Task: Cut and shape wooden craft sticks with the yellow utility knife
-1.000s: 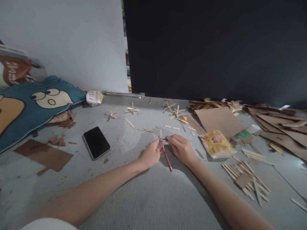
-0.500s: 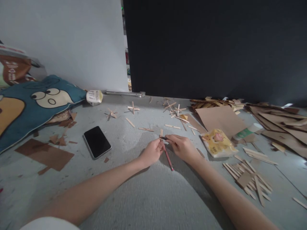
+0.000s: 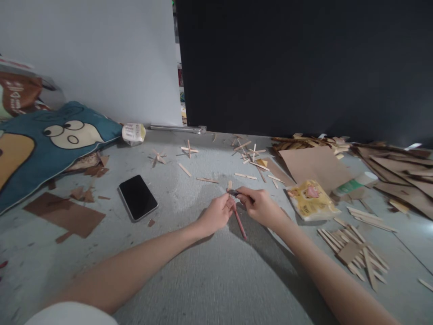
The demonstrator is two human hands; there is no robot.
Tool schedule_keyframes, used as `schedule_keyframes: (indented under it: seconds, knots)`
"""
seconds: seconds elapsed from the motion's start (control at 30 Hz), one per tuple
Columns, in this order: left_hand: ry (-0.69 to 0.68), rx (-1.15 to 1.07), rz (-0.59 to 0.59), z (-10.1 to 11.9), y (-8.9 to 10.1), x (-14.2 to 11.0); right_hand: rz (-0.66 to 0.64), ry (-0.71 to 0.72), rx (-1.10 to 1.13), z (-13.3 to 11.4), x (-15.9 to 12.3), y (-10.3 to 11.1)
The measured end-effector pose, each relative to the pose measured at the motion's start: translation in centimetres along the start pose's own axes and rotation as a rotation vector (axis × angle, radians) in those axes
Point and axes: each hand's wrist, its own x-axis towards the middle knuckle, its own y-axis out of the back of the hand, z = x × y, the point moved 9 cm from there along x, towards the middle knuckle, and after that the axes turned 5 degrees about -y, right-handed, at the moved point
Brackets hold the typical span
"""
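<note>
My left hand (image 3: 218,212) is closed, pinching a pale wooden craft stick (image 3: 230,185) whose tip shows above the fingertips. Below those fingers slants a thin, reddish, pencil-like rod (image 3: 241,225); whether it is held or lies on the table I cannot tell. Fingers bent, my right hand (image 3: 259,204) grips a small, dark, flat tool (image 3: 233,192), its end against the craft stick. What kind of tool it is stays unclear, as the fingers cover most of it. Just beyond the hands lie loose craft sticks (image 3: 245,176) and a crossed-stick piece (image 3: 189,149).
A phone (image 3: 138,197) lies left of my hands, near brown cardboard (image 3: 66,215) and a blue cushion (image 3: 74,140). On the right are a yellow tissue pack (image 3: 313,201), a glue stick (image 3: 355,184), a heap of craft sticks (image 3: 353,253) and cardboard sheets (image 3: 399,169).
The dark tool in my right hand has shifted slightly and shows more of its flat side. Both hands stay close together; the whole view has moved a little.
</note>
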Motion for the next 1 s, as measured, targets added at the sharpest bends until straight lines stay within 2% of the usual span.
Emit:
schedule_keyframes:
  seconds: [0.3,0.47,0.63,0.73,0.83,0.93,1.0]
  knots:
    - [-0.041,0.116,-0.004,0.4,0.0,0.0,-0.045,-0.088,0.025,0.4,0.2,-0.3]
    - [-0.025,0.057,-0.062,0.6,-0.6,-0.1,-0.027,-0.119,0.035,0.6,0.3,-0.3]
    - [-0.035,0.139,-0.100,0.9,-0.6,-0.3,-0.049,-0.179,0.051,0.8,0.2,-0.6]
    - [0.005,0.068,-0.136,0.4,-0.8,-0.4,-0.073,-0.223,0.075,1.1,0.2,-1.1]
    - [0.010,0.032,-0.157,0.3,-0.9,-0.5,-0.071,-0.246,0.111,1.4,0.2,-1.4]
    - [-0.023,0.064,-0.131,0.6,-0.7,-0.5,-0.069,-0.259,0.189,1.5,0.3,-1.3]
    - [-0.049,0.089,-0.110,0.7,-0.6,-0.5,-0.120,-0.285,0.300,1.6,0.4,-1.6]
